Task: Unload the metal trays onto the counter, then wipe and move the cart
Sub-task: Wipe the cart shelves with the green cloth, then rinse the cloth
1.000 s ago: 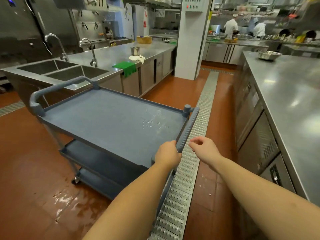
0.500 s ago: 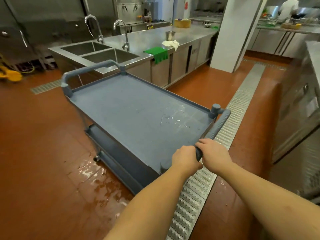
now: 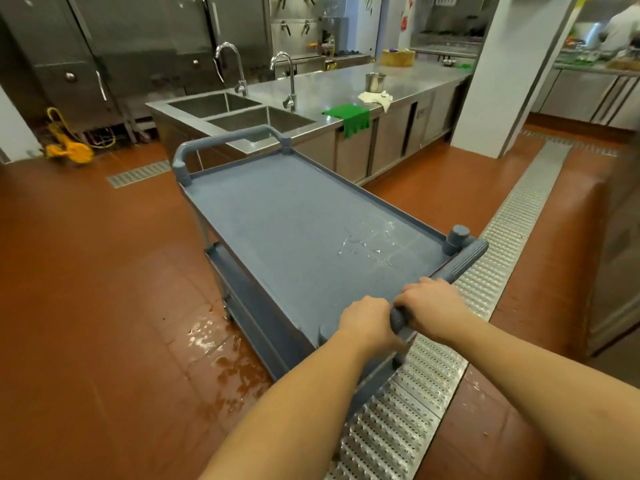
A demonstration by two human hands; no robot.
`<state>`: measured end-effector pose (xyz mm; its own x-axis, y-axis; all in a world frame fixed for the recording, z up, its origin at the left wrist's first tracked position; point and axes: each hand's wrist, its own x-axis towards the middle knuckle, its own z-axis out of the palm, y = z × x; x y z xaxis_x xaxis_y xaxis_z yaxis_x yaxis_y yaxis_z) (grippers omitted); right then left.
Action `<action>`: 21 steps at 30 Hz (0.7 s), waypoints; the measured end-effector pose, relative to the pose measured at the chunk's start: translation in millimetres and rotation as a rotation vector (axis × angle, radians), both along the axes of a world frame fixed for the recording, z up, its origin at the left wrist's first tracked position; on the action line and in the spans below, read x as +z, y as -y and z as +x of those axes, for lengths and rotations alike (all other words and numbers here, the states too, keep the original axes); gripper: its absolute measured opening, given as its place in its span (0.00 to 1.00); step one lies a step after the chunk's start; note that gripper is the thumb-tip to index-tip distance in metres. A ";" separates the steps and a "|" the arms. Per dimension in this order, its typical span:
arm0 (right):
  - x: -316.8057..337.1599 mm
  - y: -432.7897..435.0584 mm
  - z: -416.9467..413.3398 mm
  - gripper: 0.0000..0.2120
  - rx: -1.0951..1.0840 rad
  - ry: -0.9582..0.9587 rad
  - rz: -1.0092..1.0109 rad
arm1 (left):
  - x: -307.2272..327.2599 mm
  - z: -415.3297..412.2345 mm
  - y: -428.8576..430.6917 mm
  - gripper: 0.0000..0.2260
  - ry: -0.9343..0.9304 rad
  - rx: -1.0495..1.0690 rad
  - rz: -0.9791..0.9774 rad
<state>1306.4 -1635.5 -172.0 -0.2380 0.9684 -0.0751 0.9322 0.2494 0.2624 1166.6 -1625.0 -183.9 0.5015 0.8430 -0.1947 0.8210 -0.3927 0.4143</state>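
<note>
The grey cart is standing on the red-brown floor, with its far end just beside the steel counter and its near right corner sitting over the metal floor grate. Both hands are holding the cart's near handle. The left hand is gripping the left part of the bar, with the fingers curled over it and clamped tight. The right hand is gripping the same bar just beside the left hand, with the fingers wrapped round it and held together. Both forearms are reaching forward from the bottom edge of the view. Water droplets are lying on the cart's top shelf near the hands. A lower shelf is showing under the left edge. A wet patch is shining on the floor beside the cart's near left side. On the counter, a green cloth is hanging over the front edge, a white cloth is lying just behind it, and a metal cup is standing upright near the white cloth. A double sink with two taps is occupying the counter's left end.
</note>
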 end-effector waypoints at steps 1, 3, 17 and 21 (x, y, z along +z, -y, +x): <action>1.9 -2.7 -11.3 0.09 0.004 -0.009 -0.003 | 0.6 -11.5 -2.7 0.12 -0.005 0.010 0.006; 4.0 -8.7 -33.5 0.08 0.008 -0.039 -0.019 | 1.6 -33.4 -9.1 0.12 -0.044 0.014 0.020; -9.6 -30.1 -229.4 0.14 0.176 -0.230 -0.007 | -19.1 -238.7 -26.2 0.04 -0.092 0.307 0.077; -20.5 -28.7 -263.9 0.14 0.218 -0.290 0.040 | -27.8 -283.9 -16.7 0.06 -0.033 0.393 0.132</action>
